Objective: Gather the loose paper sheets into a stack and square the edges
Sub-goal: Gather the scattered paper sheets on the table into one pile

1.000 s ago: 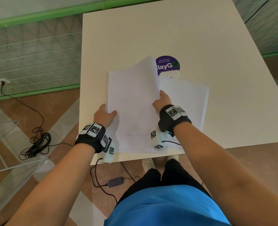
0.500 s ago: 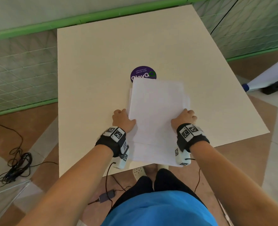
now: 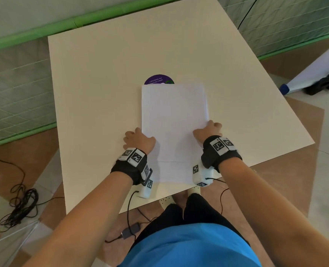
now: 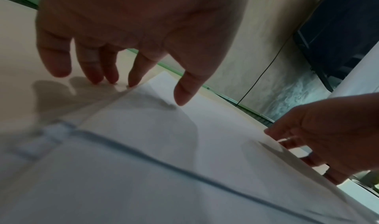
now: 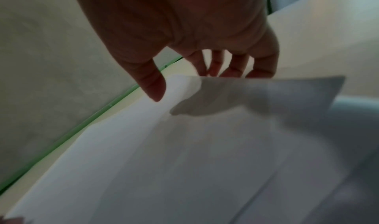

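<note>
A stack of white paper sheets [image 3: 174,122] lies on the cream table [image 3: 102,93], reaching to its near edge. A lower sheet [image 3: 171,173] sticks out toward me. My left hand [image 3: 138,139] sits at the stack's left edge; in the left wrist view its fingertips [image 4: 131,83] touch the table along that edge and the thumb hangs over the paper [image 4: 164,130]. My right hand [image 3: 208,130] is at the right edge. There its fingers [image 5: 229,65] stand behind the lifted paper edge [image 5: 266,94], with the thumb just above the top sheet.
A round purple sticker [image 3: 158,79] shows partly from under the stack's far edge. Cables [image 3: 21,205] lie on the floor at the left, a power adapter [image 3: 129,231] under the table's near edge. A green rail [image 3: 63,26] runs behind the table.
The sheets, spread and partly raised a second ago, now lie as one narrower stack. Both hands have moved from holding the raised sheet to the stack's left and right edges.
</note>
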